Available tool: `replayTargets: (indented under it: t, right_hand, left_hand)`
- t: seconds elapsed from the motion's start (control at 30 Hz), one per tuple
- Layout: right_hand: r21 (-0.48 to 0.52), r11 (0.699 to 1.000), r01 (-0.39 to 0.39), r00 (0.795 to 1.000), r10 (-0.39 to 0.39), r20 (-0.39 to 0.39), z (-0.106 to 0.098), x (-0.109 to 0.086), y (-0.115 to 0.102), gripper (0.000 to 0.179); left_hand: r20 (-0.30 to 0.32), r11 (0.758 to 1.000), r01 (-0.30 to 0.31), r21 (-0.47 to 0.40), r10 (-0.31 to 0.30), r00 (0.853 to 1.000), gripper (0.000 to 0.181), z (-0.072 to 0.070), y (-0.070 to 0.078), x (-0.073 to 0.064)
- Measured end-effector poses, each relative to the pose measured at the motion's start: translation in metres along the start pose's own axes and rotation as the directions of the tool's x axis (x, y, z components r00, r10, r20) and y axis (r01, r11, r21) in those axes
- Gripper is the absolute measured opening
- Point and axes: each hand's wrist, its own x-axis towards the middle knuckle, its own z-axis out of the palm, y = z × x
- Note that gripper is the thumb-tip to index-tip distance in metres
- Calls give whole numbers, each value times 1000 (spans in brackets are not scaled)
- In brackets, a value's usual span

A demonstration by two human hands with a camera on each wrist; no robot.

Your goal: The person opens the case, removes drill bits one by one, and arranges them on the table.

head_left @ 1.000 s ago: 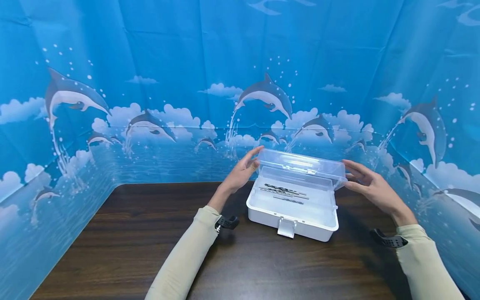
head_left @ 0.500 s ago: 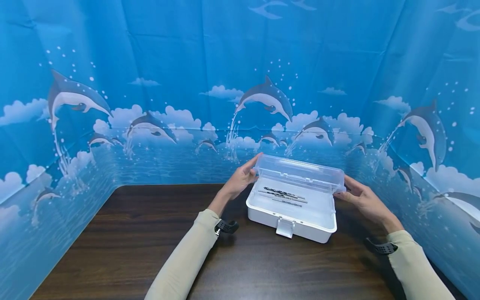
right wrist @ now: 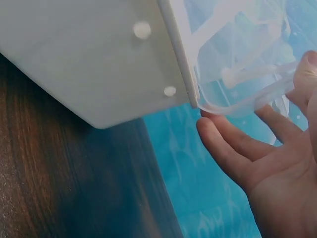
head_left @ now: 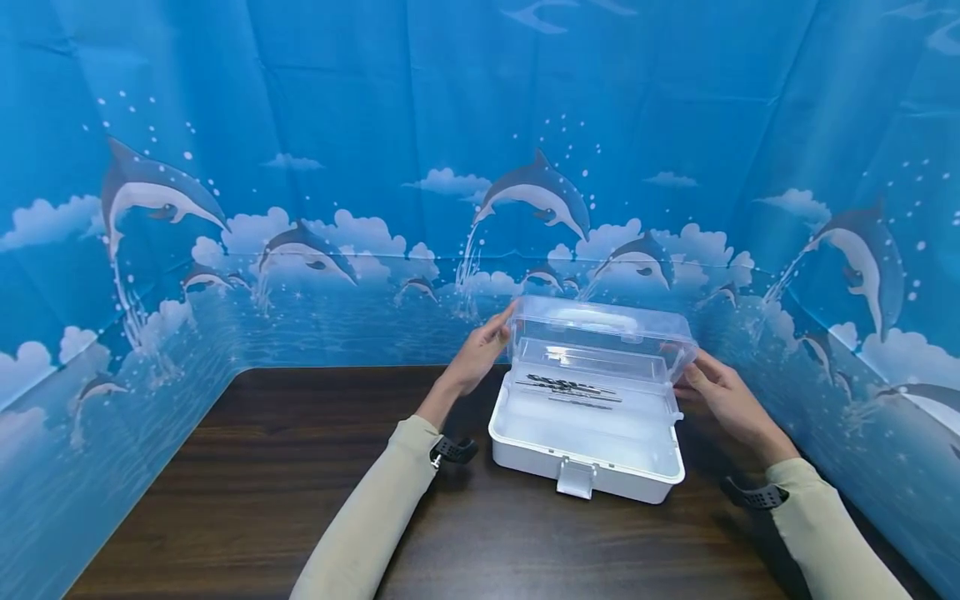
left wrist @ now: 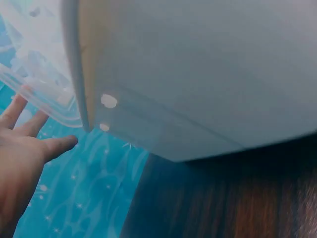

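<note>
A white plastic storage box (head_left: 585, 454) stands on the table, its clear lid (head_left: 600, 315) raised at the back. Several drill bits (head_left: 572, 387) lie together inside it, toward the rear left. My left hand (head_left: 474, 358) is at the lid's left end, fingertips right at the clear plastic; in the left wrist view its fingers (left wrist: 30, 124) are spread and fairly straight. At the opposite end, my right hand (head_left: 723, 396) holds the lid's rim, with the thumb on one side and fingers on the other in the right wrist view. A white latch (head_left: 576, 479) hangs down at the box front.
The dark wooden table (head_left: 300, 475) stretches left and in front of the box. A blue dolphin-print curtain (head_left: 360, 167) encloses the back and both sides, close behind the lid. Black straps (head_left: 453, 450) circle both wrists.
Half a second ago the lid sat lower; now it stands higher, its inner side more visible. The box has shifted slightly toward the front. My right hand has moved a little inward.
</note>
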Motion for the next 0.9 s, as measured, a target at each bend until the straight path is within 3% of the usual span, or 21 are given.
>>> replayTargets:
  t: [0.4,0.6,0.73,0.9]
  right_hand:
    - [31,992,-122,992,123,-8,4,1,-7,67]
    - [35,987,-157,987,156,21,2,2,-5,72]
    - [52,989,-136,990,135,38,3,4,0,76]
    - [104,989,-105,993,99,66,8,6,6,83]
  left_hand:
    - [-13,989,70,-129,-72,997,52,0,-2,-2]
    - [-51,994,95,-56,-98,994,51,1,-4,0]
    - [-112,985,172,12,-170,979,51,3,-3,-1]
    - [-153,963,270,24,-263,952,53,5,-1,-3]
